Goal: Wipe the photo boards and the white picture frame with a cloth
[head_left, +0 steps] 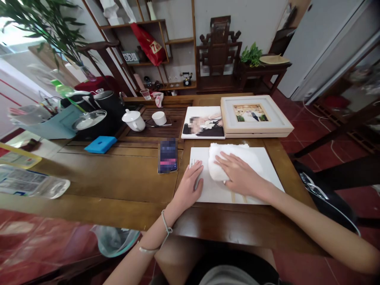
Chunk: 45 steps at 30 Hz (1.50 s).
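Note:
A white flat board or album (267,174) lies on the wooden table (118,186) in front of me. On it rests a folded white cloth (228,156). My right hand (237,174) lies flat on the cloth, fingers stretched out and pressing down. My left hand (188,186) rests on the board's left edge with its fingers flat and slightly spread, holding the board down. A bracelet circles my left wrist.
A phone (168,155) lies left of the board. Behind it are a photo print (203,122) and a framed picture (255,115). A tea tray with a white teapot (133,119) and cup (159,117), a black kettle (111,107) and a blue box (101,144) stand at the left.

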Each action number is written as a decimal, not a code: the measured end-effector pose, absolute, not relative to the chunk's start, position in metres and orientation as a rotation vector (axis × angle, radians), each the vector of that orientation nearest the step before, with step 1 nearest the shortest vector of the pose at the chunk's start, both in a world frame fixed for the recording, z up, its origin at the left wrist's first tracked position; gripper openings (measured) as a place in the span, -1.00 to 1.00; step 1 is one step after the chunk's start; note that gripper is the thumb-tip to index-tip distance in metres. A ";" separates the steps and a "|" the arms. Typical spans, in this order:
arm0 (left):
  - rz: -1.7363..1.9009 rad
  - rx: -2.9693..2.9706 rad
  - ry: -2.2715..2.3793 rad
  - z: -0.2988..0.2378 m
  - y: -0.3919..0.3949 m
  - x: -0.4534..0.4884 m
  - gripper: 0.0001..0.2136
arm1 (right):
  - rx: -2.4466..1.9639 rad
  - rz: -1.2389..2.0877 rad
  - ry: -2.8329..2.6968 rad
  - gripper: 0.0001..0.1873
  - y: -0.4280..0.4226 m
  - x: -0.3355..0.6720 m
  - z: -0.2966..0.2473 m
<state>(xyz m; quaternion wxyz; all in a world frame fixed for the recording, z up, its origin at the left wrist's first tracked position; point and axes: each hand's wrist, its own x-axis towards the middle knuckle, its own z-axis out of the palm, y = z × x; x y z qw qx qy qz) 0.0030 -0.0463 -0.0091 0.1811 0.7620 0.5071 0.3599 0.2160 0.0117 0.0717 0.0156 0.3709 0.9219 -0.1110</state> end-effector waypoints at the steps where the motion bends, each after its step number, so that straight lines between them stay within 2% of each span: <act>1: 1.021 2.148 1.431 -0.009 -0.046 0.003 -0.59 | 1.188 -0.359 2.878 -0.25 0.024 0.212 0.071; 11: 1.011 2.132 1.441 0.001 -0.045 0.005 -0.62 | 1.002 -0.379 2.984 -0.27 0.055 0.167 0.065; 18: 1.037 2.118 1.416 -0.007 -0.046 0.003 -0.58 | 1.206 -0.324 2.906 -0.19 0.059 0.239 0.071; 24: 1.027 2.104 1.421 -0.004 -0.047 0.004 -0.59 | 1.548 -0.303 2.835 -0.20 0.056 0.310 0.066; 27: 1.035 2.106 1.419 -0.005 -0.047 0.004 -0.59 | 1.568 -0.263 2.861 -0.18 0.041 0.324 0.058; 33: 1.047 2.106 1.435 -0.006 -0.047 0.004 -0.59 | 1.264 -0.345 2.896 -0.09 -0.030 0.326 0.065; 36: 1.037 2.109 1.438 -0.005 -0.047 0.005 -0.60 | 1.207 -0.366 2.864 -0.11 -0.045 0.324 0.072; 39: 1.029 2.115 1.433 -0.004 -0.047 0.004 -0.60 | 1.279 -0.369 2.827 -0.15 -0.022 0.318 0.068; 45: 1.045 2.117 1.425 -0.003 -0.046 0.004 -0.60 | 1.263 -0.223 2.922 -0.10 0.053 0.304 0.047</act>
